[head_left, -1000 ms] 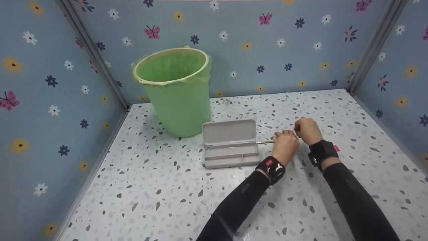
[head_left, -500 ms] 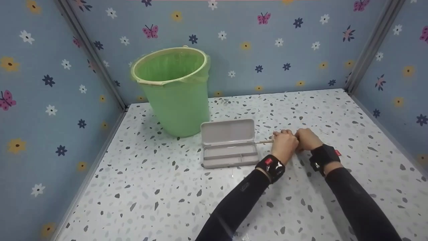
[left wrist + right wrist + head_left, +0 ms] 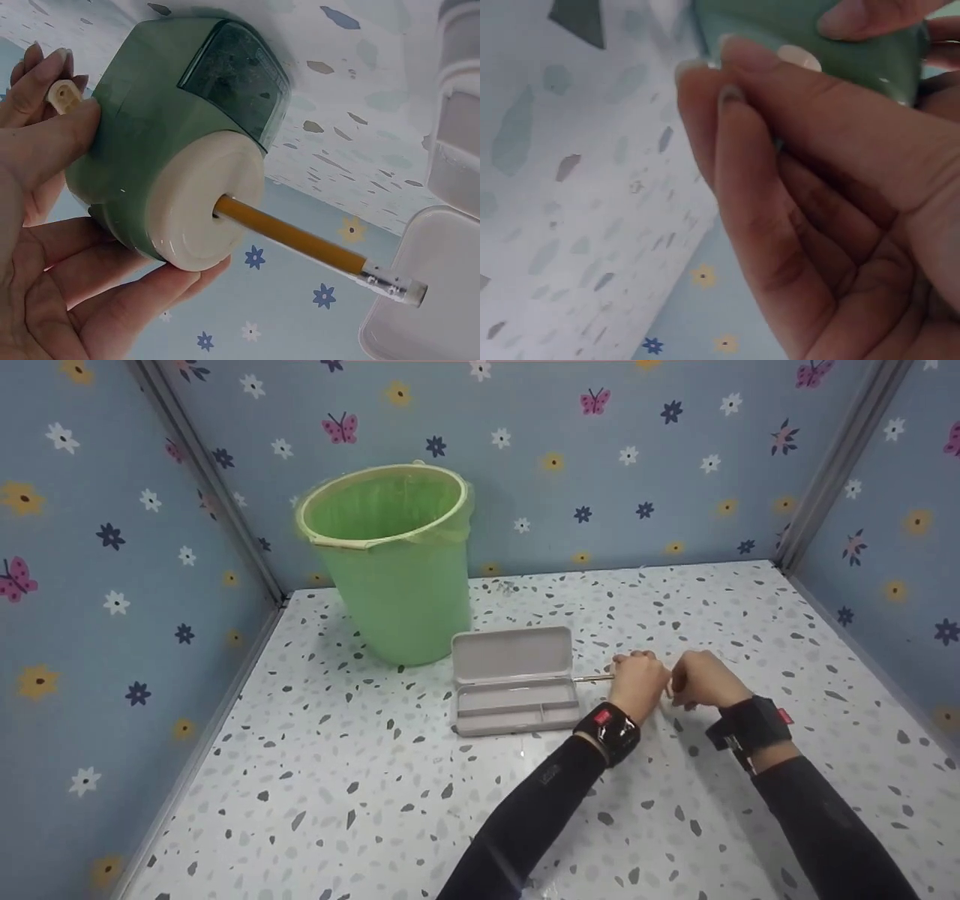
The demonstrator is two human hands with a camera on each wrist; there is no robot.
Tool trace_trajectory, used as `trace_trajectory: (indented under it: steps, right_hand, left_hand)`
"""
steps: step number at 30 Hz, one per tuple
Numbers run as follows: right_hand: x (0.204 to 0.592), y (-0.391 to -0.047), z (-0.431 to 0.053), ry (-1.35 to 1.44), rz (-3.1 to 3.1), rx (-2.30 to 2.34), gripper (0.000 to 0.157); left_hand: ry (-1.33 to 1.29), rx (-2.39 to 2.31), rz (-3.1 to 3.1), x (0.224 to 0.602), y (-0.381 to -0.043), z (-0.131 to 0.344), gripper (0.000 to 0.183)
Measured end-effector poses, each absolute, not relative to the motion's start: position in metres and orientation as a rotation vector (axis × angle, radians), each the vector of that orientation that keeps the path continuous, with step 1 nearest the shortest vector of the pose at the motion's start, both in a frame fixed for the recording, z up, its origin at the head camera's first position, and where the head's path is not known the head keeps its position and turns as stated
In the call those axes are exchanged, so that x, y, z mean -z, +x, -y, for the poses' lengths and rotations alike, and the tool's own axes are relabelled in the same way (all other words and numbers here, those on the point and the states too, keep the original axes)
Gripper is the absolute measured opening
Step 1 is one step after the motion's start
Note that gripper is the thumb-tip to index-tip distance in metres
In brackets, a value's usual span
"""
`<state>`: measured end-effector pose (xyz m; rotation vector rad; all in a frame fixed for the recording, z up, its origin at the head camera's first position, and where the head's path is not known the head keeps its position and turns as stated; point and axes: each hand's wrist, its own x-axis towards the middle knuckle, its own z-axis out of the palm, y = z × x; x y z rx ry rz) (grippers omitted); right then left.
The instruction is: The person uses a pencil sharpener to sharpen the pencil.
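Note:
My left hand grips a green pencil sharpener with a cream round front and a dark see-through shavings drawer. A yellow pencil sticks out of the front hole, its white eraser end outward, pointing at the pencil case in the head view. Beside the sharpener's back, my right hand pinches the cream crank knob between thumb and fingers. In the right wrist view, the right fingertips come together close by the green body, hiding most of the crank. From the head view, the hands cover the sharpener.
An opened grey pencil case with compartments lies left of the hands. Behind it stands a green bin with a bag liner. Flower-patterned walls enclose the speckled table at the back and both sides.
My right hand has come down from behind the left hand toward me, then shifted slightly right, its wrist swinging outward. The left hand, the pencil and the case keep their places.

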<state>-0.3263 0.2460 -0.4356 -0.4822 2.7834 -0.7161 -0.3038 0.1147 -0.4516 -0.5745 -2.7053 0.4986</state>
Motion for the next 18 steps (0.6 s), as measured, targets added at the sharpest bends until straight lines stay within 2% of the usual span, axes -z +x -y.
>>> trace_trajectory:
  steps: [9,18]
  right_hand:
    - [0.414,-0.323,-0.243,-0.501,-2.942,0.803,0.005]
    - [0.423,-0.348,-0.232,-0.466,-3.163,0.829,0.006]
  left_hand:
    - [-0.573,-0.489,2.722,0.451,-0.304,-0.116,0.032]
    - [-0.568,-0.495,2.665,0.454,-0.302,-0.115,0.04]
